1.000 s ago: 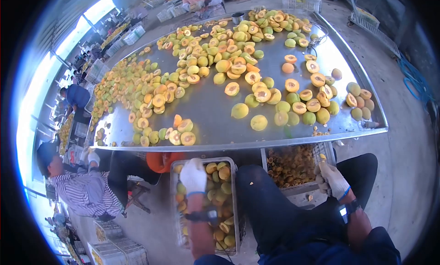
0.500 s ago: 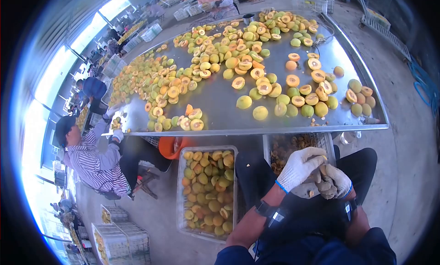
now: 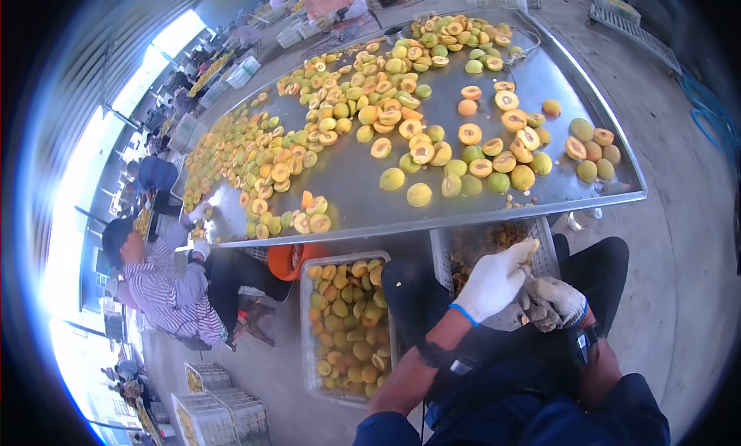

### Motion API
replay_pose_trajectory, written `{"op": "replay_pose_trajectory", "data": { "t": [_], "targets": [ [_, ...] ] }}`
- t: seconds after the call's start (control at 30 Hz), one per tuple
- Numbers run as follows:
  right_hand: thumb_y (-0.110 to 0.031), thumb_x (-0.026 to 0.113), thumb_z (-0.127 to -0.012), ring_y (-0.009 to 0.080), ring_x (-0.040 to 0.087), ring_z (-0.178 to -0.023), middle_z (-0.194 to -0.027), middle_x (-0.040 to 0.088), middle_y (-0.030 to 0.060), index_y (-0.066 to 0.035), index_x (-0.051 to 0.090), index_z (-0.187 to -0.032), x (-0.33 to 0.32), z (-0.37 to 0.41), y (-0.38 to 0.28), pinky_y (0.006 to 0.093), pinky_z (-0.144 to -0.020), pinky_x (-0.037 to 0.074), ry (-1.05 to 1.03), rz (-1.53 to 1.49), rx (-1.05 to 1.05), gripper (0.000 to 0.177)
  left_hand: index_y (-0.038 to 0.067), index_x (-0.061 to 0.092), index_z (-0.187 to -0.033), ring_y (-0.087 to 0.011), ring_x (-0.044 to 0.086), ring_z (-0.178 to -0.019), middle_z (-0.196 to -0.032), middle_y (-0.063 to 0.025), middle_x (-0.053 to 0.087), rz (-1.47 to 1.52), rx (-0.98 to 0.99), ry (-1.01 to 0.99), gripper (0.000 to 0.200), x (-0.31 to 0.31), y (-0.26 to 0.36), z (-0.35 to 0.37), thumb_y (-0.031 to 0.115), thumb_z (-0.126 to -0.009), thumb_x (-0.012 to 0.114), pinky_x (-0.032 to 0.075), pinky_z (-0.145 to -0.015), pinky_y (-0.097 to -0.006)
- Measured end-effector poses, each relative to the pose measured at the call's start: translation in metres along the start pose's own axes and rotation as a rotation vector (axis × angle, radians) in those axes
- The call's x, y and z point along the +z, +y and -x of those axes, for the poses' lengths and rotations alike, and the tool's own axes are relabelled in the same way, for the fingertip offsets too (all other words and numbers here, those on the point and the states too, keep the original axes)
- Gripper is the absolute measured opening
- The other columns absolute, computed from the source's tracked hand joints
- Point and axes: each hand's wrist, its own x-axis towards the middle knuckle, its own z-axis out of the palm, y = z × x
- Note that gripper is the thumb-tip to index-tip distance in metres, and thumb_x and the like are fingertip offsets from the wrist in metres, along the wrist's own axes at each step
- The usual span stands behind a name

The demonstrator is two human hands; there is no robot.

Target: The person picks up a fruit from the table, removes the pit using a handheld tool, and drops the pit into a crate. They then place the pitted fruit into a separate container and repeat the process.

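Note:
My left hand (image 3: pixel 494 280), in a white knitted glove with a blue cuff edge, is over the crate between my knees, its forefinger reaching toward the table edge. Its other fingers are bent and partly hidden. Close on its right is my right hand (image 3: pixel 557 301), in a greyer glove, fingers curled together; what it holds, if anything, is hidden. Beneath them a white crate (image 3: pixel 442 255) contains brown scraps (image 3: pixel 494 241). Halved and whole yellow-green fruits (image 3: pixel 505 162) lie on the metal table (image 3: pixel 355 203) in front.
A crate of fruit (image 3: pixel 309 369) stands left of my legs, with an orange bucket (image 3: pixel 284 262) behind it. A co-worker in a striped top (image 3: pixel 166 288) sits at the left. Another person (image 3: pixel 336 5) is across the table. Stacked crates (image 3: pixel 220 419) stand lower left.
The view has shifted and tilted slightly. My left hand has opened somewhat, its forefinger now stretched up and away from my right hand, which stays curled.

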Motion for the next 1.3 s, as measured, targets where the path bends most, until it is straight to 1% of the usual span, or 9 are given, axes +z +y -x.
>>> {"op": "replay_pose_trajectory", "data": {
  "t": [0.13,0.2,0.33,0.67,0.8,0.87,0.93,1.17,1.3],
  "targets": [
    [-0.050,0.053,-0.109,0.0080,0.046,-0.043,-0.064,0.053,-0.0022,-0.007,0.064,-0.101,-0.002,-0.005,-0.001,0.0231,-0.040,0.035,0.065,-0.097,0.010,0.045,0.003,0.070,-0.129,-0.0325,0.074,-0.108,-0.120,-0.0191,0.075,-0.032,0.076,-0.033,0.039,-0.045,-0.014,-0.005,0.011,-0.091,0.063,0.057,-0.099,-0.0382],
    [-0.047,0.053,-0.110,0.0073,0.047,-0.045,-0.065,0.053,-0.0029,-0.008,0.064,-0.101,0.005,-0.010,-0.005,0.0232,-0.042,0.038,0.339,0.123,-0.117,0.042,0.003,0.075,-0.121,-0.0292,0.075,-0.108,-0.113,-0.0187,0.077,-0.095,-0.065,0.201,0.031,-0.068,-0.029,-0.022,0.014,-0.093,0.065,0.057,-0.097,-0.0375],
    [-0.046,0.053,-0.110,0.0080,0.049,-0.045,-0.065,0.054,-0.0025,-0.009,0.062,-0.099,0.002,-0.020,0.002,0.0235,-0.042,0.039,0.374,0.126,-0.183,0.040,0.005,0.077,-0.106,-0.0433,0.070,-0.096,-0.098,-0.0239,0.073,-0.368,-0.200,0.621,0.033,-0.087,-0.101,-0.088,0.035,-0.093,0.069,0.055,-0.087,-0.0516],
    [-0.044,0.054,-0.109,0.0090,0.053,-0.046,-0.067,0.057,-0.0007,-0.009,0.062,-0.094,0.007,-0.008,-0.003,0.0244,-0.041,0.042,0.529,0.163,-0.166,0.039,0.007,0.076,-0.117,-0.0398,0.066,-0.107,-0.112,-0.0218,0.071,-0.780,-0.310,0.325,0.041,-0.098,-0.177,-0.114,0.033,-0.086,0.074,0.055,-0.092,-0.0463],
    [-0.041,0.055,-0.109,0.0075,0.056,-0.053,-0.070,0.058,-0.0017,-0.009,0.063,-0.097,0.016,-0.004,-0.015,0.0230,-0.048,0.044,0.456,0.251,-0.203,0.035,0.000,0.072,-0.121,-0.0293,0.069,-0.091,-0.114,-0.0180,0.072,0.695,-0.417,0.519,0.041,-0.117,-0.129,-0.085,0.032,-0.096,0.070,0.057,-0.077,-0.0413],
    [-0.041,0.056,-0.109,0.0074,0.058,-0.058,-0.072,0.060,-0.0023,-0.008,0.064,-0.098,0.031,-0.001,-0.028,0.0233,-0.052,0.045,0.431,0.304,-0.197,0.035,0.002,0.069,-0.124,-0.0299,0.067,-0.087,-0.113,-0.0168,0.071,0.785,-0.273,0.486,0.040,-0.105,-0.111,-0.063,0.036,-0.103,0.064,0.055,-0.072,-0.0417],
    [-0.039,0.056,-0.108,0.0151,0.066,-0.070,-0.078,0.067,0.0057,-0.005,0.065,-0.104,0.051,-0.001,-0.043,0.0320,-0.064,0.051,0.440,0.597,-0.266,0.036,0.002,0.063,-0.126,-0.0293,0.066,-0.091,-0.119,-0.0162,0.069,1.528,-0.243,0.308,0.044,-0.089,-0.094,-0.046,0.042,-0.109,0.054,0.055,-0.072,-0.0377],
    [-0.045,0.056,-0.104,0.0476,0.069,-0.092,-0.097,0.071,0.0296,0.000,0.065,-0.122,0.065,-0.026,-0.052,0.0488,-0.082,0.053,0.471,0.977,-0.491,0.049,0.004,0.056,-0.136,-0.0331,0.063,-0.103,-0.118,-0.0195,0.066,1.650,-0.247,0.451,0.062,-0.020,-0.034,-0.023,0.057,-0.111,0.037,0.052,-0.091,-0.0459],
    [-0.046,0.054,-0.104,0.0524,0.068,-0.094,-0.102,0.070,0.0339,-0.002,0.059,-0.135,0.062,-0.034,-0.048,0.0554,-0.084,0.053,0.554,1.069,-0.552,0.054,0.001,0.051,-0.143,-0.0334,0.061,-0.120,-0.129,-0.0202,0.063,1.631,-0.125,0.381,0.061,0.002,-0.013,-0.015,0.052,-0.112,0.041,0.048,-0.108,-0.0491]
  ]
}}
